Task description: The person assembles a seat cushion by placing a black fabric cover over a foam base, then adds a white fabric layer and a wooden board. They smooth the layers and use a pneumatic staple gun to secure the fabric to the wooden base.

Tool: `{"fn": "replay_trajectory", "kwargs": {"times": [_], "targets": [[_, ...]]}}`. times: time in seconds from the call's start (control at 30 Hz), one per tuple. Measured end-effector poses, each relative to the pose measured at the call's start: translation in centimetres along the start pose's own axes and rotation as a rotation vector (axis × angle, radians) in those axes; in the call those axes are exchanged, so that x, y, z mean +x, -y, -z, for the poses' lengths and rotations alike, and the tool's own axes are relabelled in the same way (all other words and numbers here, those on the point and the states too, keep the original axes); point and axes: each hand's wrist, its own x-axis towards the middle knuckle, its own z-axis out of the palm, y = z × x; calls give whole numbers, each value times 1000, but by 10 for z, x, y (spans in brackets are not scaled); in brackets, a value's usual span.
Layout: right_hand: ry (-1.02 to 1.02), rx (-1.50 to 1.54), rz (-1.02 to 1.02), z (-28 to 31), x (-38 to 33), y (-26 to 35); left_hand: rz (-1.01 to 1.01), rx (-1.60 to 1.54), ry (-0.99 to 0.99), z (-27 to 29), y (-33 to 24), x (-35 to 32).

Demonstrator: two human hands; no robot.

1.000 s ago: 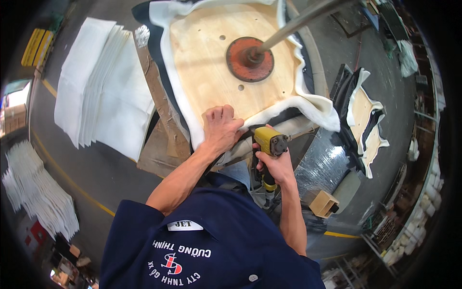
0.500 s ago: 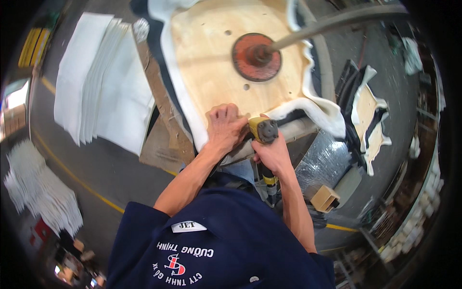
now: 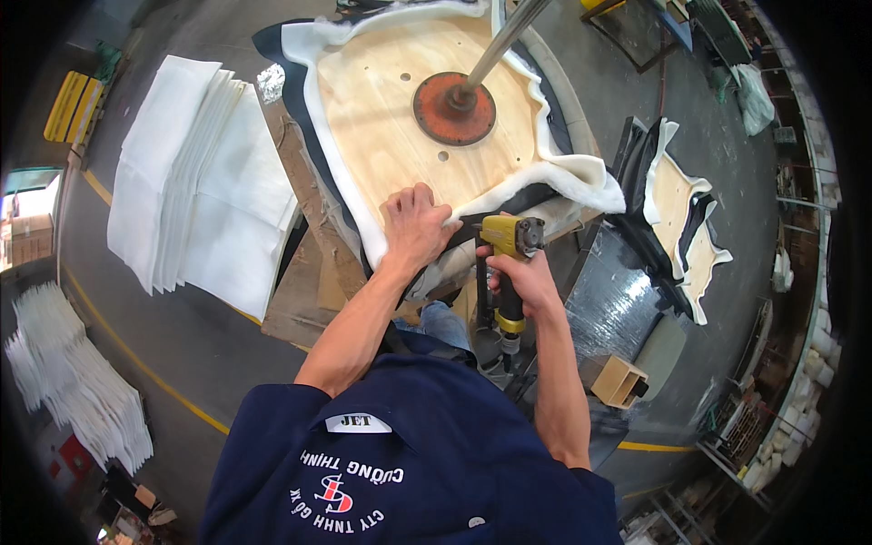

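A plywood panel (image 3: 363, 118) lies wrapped at its edges in white padding (image 3: 572, 182) over dark fabric (image 3: 298, 109). Pressing on its middle is a red round disc (image 3: 434, 109) at the end of a metal rod. At the near edge, my left hand (image 3: 418, 227) has its fingers curled over the wood and its thumb against the folded dark fabric, gripping it. My right hand (image 3: 527, 280) is wrapped around the handle of a yellow air staple gun (image 3: 500, 232), its nose just right of my left thumb. Whether the nose touches the fabric I cannot tell.
White sheets (image 3: 159, 173) are stacked to the left, with another pile (image 3: 77, 381) nearer. On the right, padded plywood panels (image 3: 672, 191) rest beside a shiny dark surface (image 3: 613, 282). A small wooden box (image 3: 619, 381) sits near my right forearm.
The staple gun has moved right, away from my left fingers, and turned so its side shows. My left hand still grips the near edge. The whole view has shifted.
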Motion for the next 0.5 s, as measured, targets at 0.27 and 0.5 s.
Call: {"fn": "replay_trajectory", "kwargs": {"times": [0.27,0.5], "targets": [[6,-197,-102,-19,15,19,46,-64,4,-2,-2,-1],[-40,-250,-166,-29,31,22,66,-87,10,-8,5,-3]]}}
